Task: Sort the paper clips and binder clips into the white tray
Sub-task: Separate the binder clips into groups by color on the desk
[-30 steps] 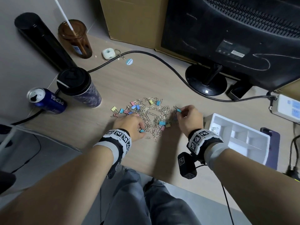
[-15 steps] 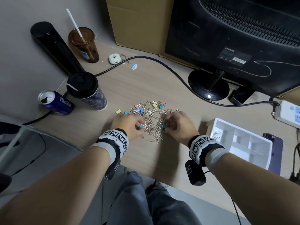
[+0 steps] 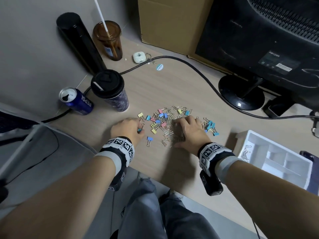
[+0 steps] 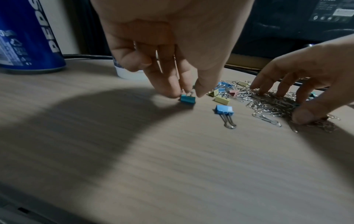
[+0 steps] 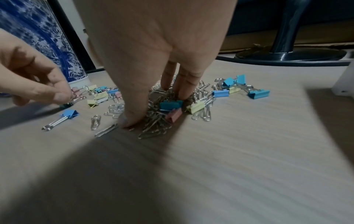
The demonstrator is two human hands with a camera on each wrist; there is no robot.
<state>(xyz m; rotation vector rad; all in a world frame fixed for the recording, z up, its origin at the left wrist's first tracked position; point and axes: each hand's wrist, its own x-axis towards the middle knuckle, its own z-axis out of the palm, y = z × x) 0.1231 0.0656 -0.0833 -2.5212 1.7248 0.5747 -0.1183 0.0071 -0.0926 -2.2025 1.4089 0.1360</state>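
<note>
A mixed pile of silver paper clips and pastel binder clips lies mid-desk. My left hand pinches a teal binder clip by its wire handles at the pile's left edge, the clip touching the desk. My right hand is clawed over the pile, with a bunch of paper clips between its fingertips and thumb. One blue binder clip lies loose between the hands. More binder clips sit just right of the right hand. The white tray at the right holds a few paper clips.
A Pepsi can, a black-lidded tumbler, a brown cup with a straw and a black cylinder stand at the left. A black cable crosses behind the pile. The monitor stand and a cardboard box are at the back.
My right hand left the pile's right edge, where it held a blue binder clip, and came down over the paper clips. My left hand drew slightly left with the teal clip.
</note>
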